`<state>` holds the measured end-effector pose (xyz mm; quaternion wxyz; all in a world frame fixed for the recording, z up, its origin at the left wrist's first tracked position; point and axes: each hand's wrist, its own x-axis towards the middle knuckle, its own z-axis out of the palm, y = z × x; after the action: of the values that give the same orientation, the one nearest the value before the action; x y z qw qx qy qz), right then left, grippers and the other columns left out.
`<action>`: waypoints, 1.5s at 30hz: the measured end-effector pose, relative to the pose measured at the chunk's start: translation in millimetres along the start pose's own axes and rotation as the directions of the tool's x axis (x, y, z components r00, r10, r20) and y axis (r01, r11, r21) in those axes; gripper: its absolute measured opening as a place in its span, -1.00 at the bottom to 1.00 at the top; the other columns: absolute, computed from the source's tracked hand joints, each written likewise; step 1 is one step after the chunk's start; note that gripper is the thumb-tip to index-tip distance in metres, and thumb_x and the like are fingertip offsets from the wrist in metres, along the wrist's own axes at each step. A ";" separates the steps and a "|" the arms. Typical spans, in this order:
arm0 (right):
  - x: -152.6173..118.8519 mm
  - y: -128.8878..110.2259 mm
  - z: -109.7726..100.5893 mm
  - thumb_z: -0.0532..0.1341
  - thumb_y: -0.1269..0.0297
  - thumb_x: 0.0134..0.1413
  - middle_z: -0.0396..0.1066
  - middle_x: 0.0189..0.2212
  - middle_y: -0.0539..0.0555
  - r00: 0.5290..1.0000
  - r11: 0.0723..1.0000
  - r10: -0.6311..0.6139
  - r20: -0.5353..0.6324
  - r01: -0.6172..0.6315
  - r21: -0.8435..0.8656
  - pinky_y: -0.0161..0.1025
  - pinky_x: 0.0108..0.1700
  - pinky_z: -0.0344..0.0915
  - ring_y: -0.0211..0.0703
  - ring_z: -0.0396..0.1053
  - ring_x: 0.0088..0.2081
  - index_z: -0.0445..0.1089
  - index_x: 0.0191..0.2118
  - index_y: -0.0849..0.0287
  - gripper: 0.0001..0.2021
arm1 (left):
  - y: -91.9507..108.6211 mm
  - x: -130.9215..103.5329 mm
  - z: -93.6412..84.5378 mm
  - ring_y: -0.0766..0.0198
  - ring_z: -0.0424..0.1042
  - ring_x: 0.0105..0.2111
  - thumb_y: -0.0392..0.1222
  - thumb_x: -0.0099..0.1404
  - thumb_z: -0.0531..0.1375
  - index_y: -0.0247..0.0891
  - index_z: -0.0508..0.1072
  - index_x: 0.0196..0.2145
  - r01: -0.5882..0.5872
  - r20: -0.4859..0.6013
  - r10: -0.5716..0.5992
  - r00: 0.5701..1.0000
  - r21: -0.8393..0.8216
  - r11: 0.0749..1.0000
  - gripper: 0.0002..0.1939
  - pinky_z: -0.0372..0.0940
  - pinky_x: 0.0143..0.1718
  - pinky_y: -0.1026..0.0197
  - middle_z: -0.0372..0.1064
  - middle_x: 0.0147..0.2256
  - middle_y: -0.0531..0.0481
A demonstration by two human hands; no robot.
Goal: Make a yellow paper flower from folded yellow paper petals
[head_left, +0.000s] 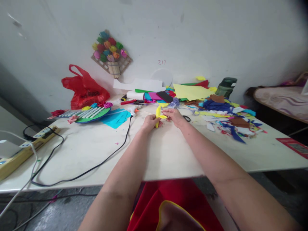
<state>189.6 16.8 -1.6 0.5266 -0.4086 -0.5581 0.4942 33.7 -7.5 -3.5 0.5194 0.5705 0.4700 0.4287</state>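
Note:
Over the middle of the white table, both my hands meet at a yellow paper piece with several petal-like strips. My left hand is closed on its lower left part, thumb and fingers pinching. From the right, my right hand pinches near the strip that points sideways. A thin pale stick appears to reach out to the left of the yellow piece. Just beyond my left hand lies a white glue gun with an orange tip. Black scissor handles show beside my right wrist.
Colored paper scraps spread across the right side, near a dark green bottle. At left are a red plastic bag, blue paper and a power strip. A black cord loops over the front left.

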 end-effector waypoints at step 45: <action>5.5 3.7 2.8 0.42 0.12 -0.49 0.24 -0.70 -0.12 0.995 0.995 0.002 -0.104 0.008 0.095 -0.38 -0.64 0.07 -0.42 0.10 -0.66 0.36 -0.50 0.18 -0.64 | 1.2 -1.0 3.0 0.45 0.30 -0.63 -0.38 0.15 0.10 -0.35 0.39 -0.49 -0.072 0.043 0.066 0.997 0.178 0.981 -0.89 0.18 -0.55 0.39 0.40 -0.59 0.07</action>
<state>186.0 22.5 -4.1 0.5745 -0.4071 -0.5066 0.4975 36.5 -9.0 -2.6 0.4593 0.6387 0.4770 0.3919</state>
